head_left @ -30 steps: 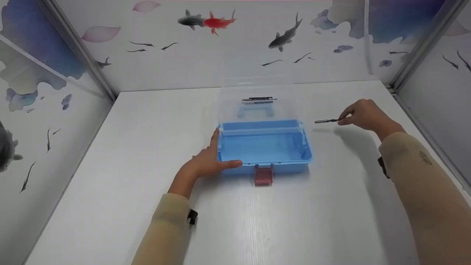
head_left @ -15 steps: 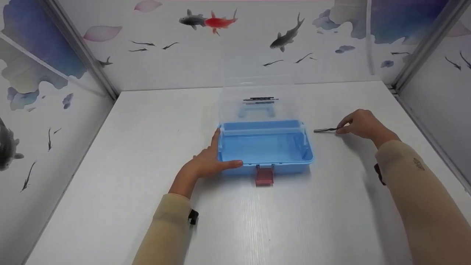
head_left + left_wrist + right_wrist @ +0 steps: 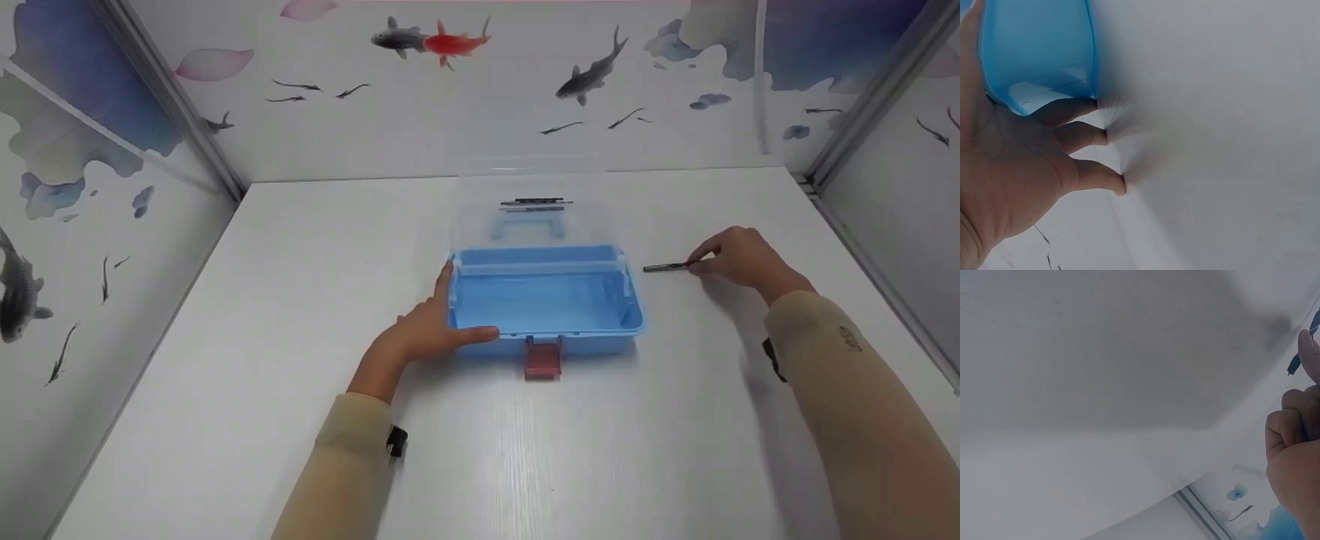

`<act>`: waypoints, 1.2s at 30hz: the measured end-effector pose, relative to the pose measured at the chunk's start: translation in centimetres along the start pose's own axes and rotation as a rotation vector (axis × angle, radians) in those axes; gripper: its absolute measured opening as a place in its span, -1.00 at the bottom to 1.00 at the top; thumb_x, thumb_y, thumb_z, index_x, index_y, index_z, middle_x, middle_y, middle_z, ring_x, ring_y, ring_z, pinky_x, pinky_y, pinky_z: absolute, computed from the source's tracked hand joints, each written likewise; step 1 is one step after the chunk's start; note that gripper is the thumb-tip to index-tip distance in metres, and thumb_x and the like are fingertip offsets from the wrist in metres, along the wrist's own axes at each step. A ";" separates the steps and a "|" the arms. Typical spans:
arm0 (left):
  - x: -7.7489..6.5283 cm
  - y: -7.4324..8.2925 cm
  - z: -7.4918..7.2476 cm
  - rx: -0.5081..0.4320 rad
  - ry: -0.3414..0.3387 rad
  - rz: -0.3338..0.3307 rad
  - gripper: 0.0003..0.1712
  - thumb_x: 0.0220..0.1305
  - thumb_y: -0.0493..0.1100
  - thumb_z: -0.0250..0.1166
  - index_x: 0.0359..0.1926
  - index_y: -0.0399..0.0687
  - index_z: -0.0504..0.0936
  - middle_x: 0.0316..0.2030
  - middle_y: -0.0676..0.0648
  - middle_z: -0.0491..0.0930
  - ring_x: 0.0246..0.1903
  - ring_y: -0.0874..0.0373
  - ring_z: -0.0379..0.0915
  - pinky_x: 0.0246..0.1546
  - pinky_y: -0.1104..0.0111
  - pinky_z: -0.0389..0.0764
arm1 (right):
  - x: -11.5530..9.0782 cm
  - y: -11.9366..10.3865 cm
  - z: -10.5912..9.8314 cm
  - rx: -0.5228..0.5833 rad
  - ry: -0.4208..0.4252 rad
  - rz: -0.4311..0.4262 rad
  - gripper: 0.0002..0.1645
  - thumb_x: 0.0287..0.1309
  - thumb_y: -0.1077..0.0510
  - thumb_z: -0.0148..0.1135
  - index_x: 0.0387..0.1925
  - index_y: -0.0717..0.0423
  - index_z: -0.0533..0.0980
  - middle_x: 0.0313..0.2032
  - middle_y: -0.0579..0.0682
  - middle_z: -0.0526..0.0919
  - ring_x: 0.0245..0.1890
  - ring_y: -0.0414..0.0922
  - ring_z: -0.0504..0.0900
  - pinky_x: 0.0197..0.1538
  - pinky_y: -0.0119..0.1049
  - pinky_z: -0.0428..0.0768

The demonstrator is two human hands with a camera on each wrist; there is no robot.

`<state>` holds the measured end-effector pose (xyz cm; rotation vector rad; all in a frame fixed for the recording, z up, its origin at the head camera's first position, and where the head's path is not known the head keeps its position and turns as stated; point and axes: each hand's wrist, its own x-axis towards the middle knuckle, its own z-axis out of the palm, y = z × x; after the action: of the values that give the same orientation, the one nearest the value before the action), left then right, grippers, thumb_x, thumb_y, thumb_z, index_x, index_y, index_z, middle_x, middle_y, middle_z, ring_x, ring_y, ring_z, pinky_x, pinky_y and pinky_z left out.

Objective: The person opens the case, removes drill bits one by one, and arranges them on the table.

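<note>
In the head view a blue plastic box (image 3: pixel 540 301) stands on the white table, its clear lid (image 3: pixel 480 187) laid back behind it. My left hand (image 3: pixel 424 330) spreads round the box's front left corner, the thumb straight along the front rim. Its other fingers (image 3: pixel 1095 174) reach down to the table beside the blue wall in the left wrist view. To the right of the box, my right hand (image 3: pixel 742 259) pinches a drill bit (image 3: pixel 664 268) by its dark fluted end, low over the table. The right wrist view shows the bit's pointed tip (image 3: pixel 1292 368) beside the thumb.
Several more drill bits (image 3: pixel 534 204) lie in a row behind the box, seen at the clear lid. A red latch (image 3: pixel 542 360) hangs at the box's front. White panels with painted fish (image 3: pixel 592 71) enclose the table (image 3: pixel 315 262) at the back and sides.
My right hand has come down, bringing the drill bit from higher up to close over the table; over the last half second it barely moves. The left hand keeps its place at the box.
</note>
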<state>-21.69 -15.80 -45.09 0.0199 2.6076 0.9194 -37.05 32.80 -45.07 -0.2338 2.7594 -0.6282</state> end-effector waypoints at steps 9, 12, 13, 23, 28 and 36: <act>-0.1 0.0 0.0 -0.028 0.004 0.017 0.64 0.00 0.68 0.39 0.71 0.33 -0.54 0.70 -0.20 0.06 0.67 -0.23 0.05 0.57 -0.44 -0.02 | 0.2 0.1 0.2 -0.008 -0.009 0.017 -0.66 0.45 0.15 0.31 0.14 0.19 0.72 0.33 0.45 0.49 0.27 0.37 0.42 0.34 0.38 0.45; 0.0 0.0 0.0 -0.028 0.006 0.021 0.64 0.00 0.68 0.39 0.71 0.31 -0.53 0.70 -0.19 0.07 0.66 -0.23 0.06 0.56 -0.46 -0.03 | 0.1 0.1 0.1 -0.003 -0.012 0.024 -0.65 0.45 0.14 0.31 0.15 0.18 0.72 0.34 0.45 0.47 0.28 0.37 0.41 0.34 0.39 0.44; 0.0 -0.1 0.0 -0.027 0.005 0.020 0.64 0.00 0.68 0.38 0.71 0.31 -0.53 0.70 -0.19 0.07 0.66 -0.23 0.06 0.56 -0.46 -0.03 | 0.1 0.1 0.1 -0.003 -0.013 0.026 -0.65 0.45 0.14 0.31 0.15 0.18 0.72 0.35 0.46 0.47 0.28 0.37 0.40 0.34 0.39 0.44; 0.1 0.0 0.0 -0.023 -0.001 0.018 0.65 -0.01 0.69 0.38 0.71 0.31 -0.54 0.70 -0.19 0.06 0.67 -0.23 0.04 0.56 -0.47 -0.09 | -0.1 0.3 0.0 -0.011 -0.013 0.031 -0.65 0.45 0.11 0.31 0.14 0.15 0.73 0.36 0.46 0.46 0.29 0.39 0.40 0.32 0.40 0.46; 0.0 0.1 0.0 -0.010 0.000 0.009 0.63 0.00 0.69 0.37 0.71 0.33 -0.54 0.71 -0.18 0.03 0.68 -0.23 0.01 0.56 -0.47 -0.11 | -0.2 0.5 -0.2 -0.018 -0.004 0.017 -0.61 0.42 0.04 0.37 0.15 0.15 0.73 0.35 0.48 0.47 0.29 0.38 0.44 0.27 0.38 0.48; 0.0 0.0 0.0 -0.014 0.004 0.007 0.63 0.01 0.68 0.38 0.71 0.33 -0.54 0.69 -0.19 0.07 0.67 -0.24 0.04 0.56 -0.47 -0.08 | -0.6 -0.1 -1.5 0.010 0.025 0.004 -0.53 0.46 -0.03 0.33 0.20 0.20 0.69 0.32 0.45 0.49 0.25 0.34 0.44 0.22 0.34 0.51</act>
<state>-21.66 -15.80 -45.13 0.0236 2.6066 0.9413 -36.94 33.47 -43.63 -0.2190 2.7789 -0.6485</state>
